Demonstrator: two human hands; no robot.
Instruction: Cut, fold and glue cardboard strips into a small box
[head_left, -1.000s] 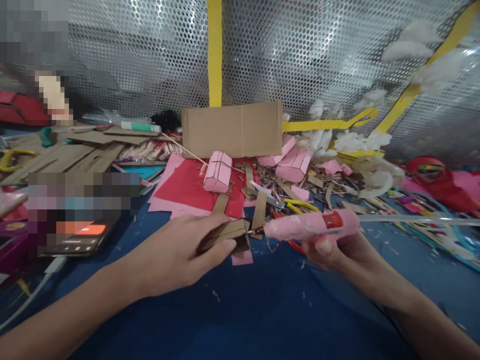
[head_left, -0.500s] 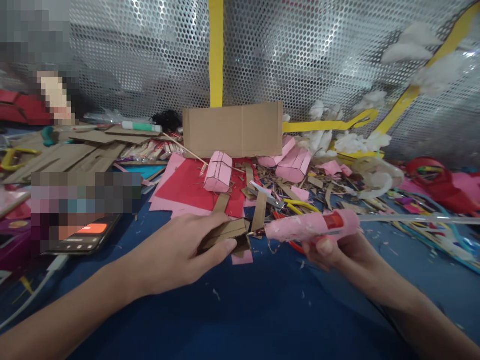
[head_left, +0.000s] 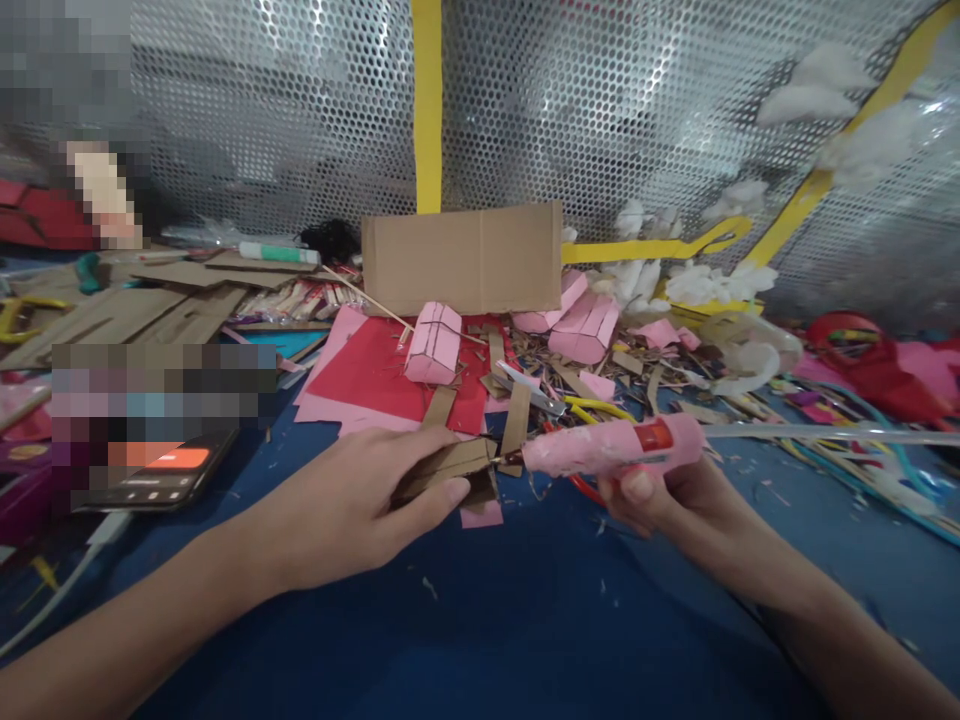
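My left hand [head_left: 360, 500] grips a small folded cardboard piece [head_left: 442, 466] between thumb and fingers, low over the blue surface. In my right hand [head_left: 675, 505] is a pink glue gun [head_left: 585, 447], its nozzle pointing left at the cardboard's right edge; whether the tip touches cannot be made out. A clear glue stick [head_left: 810, 432] runs out of the gun's back to the right. Just behind the nozzle lie a cardboard strip [head_left: 516, 418] and scissors [head_left: 536, 392]. A pink paper scrap [head_left: 481, 515] shows beneath the cardboard.
Behind stand a cardboard panel [head_left: 461, 258] and pink boxy shapes [head_left: 435, 343] on red paper [head_left: 360, 375]. Cardboard scraps and yellow-handled pliers or scissors [head_left: 600, 410] lie around them. At left are a phone [head_left: 165, 470] with a white cable [head_left: 86, 555] and cardboard sheets [head_left: 135, 315].
The glue gun has shifted slightly left, bringing its nozzle up to the cardboard piece's right edge. My left hand keeps its hold, and the whole view has drifted a little.
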